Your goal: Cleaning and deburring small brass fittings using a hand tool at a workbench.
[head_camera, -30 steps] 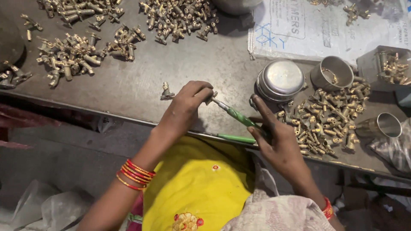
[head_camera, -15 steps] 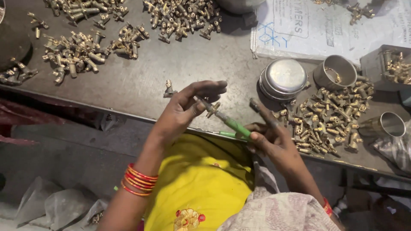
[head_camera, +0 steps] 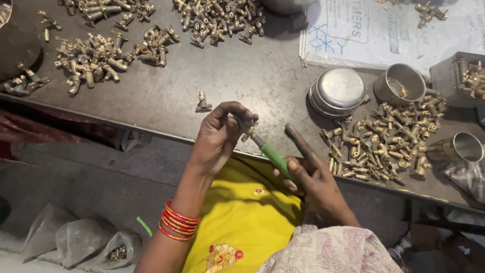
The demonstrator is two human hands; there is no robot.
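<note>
My left hand pinches a small brass fitting just over the front edge of the grey metal workbench. My right hand holds a green-handled screwdriver, its metal tip set into the fitting and its forefinger stretched out along the tool. Both hands hover above my yellow garment. One loose brass fitting stands on the bench just beyond my left hand. Red bangles ring my left wrist.
Heaps of brass fittings lie at the right, the far left and the top middle. A round lidded tin, two small metal cups, a printed sheet and a box of parts sit right. Plastic bags lie below.
Both hands drew back from the tin toward the bench's front edge. The screwdriver tip now sits in the fitting, and my right forefinger has stretched out along the tool.
</note>
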